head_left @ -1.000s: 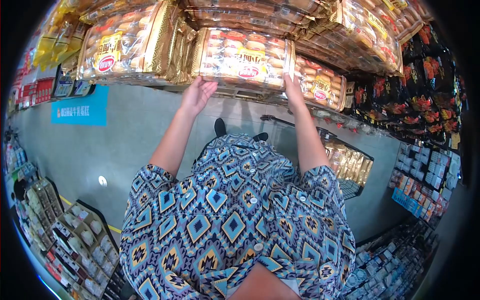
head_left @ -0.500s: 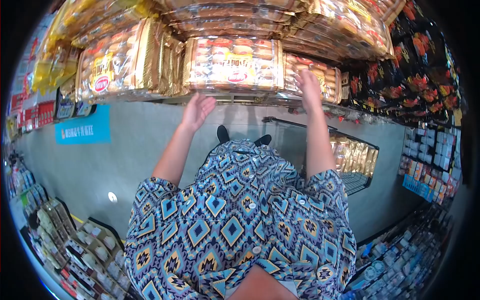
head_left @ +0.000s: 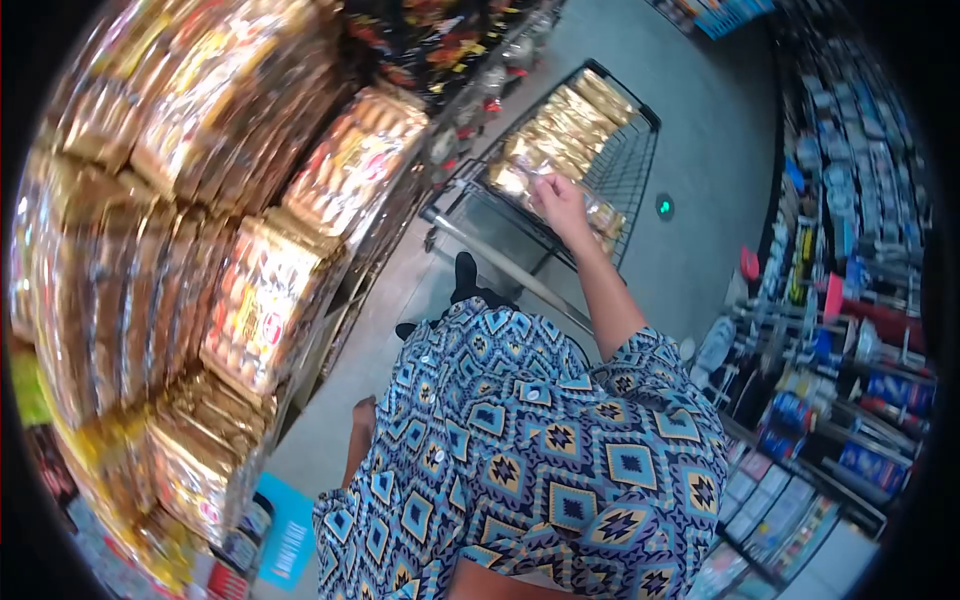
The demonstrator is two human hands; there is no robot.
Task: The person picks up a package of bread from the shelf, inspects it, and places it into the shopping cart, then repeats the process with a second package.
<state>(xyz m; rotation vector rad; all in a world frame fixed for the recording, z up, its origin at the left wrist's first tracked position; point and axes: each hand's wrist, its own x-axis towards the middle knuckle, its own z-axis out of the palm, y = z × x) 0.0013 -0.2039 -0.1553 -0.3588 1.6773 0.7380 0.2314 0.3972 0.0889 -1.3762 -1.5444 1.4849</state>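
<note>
Lying inside the cart's [head_left: 641, 163] wire sides, packs [head_left: 575, 125] gleam gold; the right hand [head_left: 558, 205] curls at them, its hold unclear. The left hand's [head_left: 365, 412] state cannot be told. Grey floor [head_left: 715, 125] skirts the cart.

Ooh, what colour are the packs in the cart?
The packs in the cart look shiny gold, seen best in the head view.

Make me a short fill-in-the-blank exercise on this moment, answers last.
1. The person's ____ hand is over the cart.
2. The packages in the cart are wrapped mostly in ____-coloured film.
3. The shirt has a repeating ____-shaped pattern.
4. The sign near the shelf is coloured ____.

Answers: right; gold; diamond; blue.
</note>
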